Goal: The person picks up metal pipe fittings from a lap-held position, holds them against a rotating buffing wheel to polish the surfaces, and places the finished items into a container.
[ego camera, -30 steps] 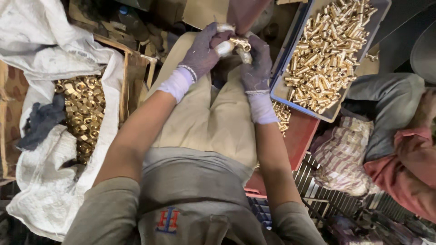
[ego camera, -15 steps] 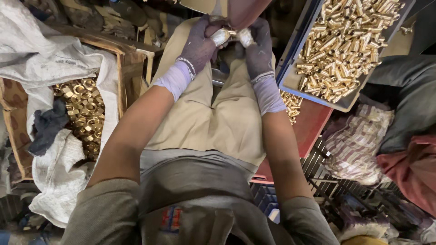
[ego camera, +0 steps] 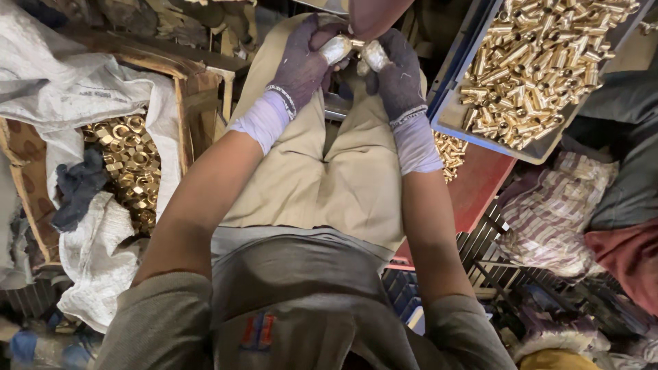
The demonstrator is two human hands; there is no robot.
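Observation:
Both my hands wear grey knit gloves with white-taped fingertips and meet above my knees. My left hand [ego camera: 301, 65] and my right hand [ego camera: 397, 75] pinch a small brass fitting [ego camera: 358, 45] between their fingertips. Most of the fitting is hidden by the fingers. Beneath them lie my beige trousers [ego camera: 322, 178].
A grey tray [ego camera: 449, 116] heaped with brass fittings [ego camera: 541, 62] stands at the upper right, above a red crate [ego camera: 480, 185] with more brass parts. A wooden box [ego camera: 181, 123] lined with white sacking holds brass nuts [ego camera: 130, 164] at the left. Another person [ego camera: 617, 205] sits at the right.
My hands stayed together on the fitting and drifted slightly up and to the right in the view. The head camera has shifted a little.

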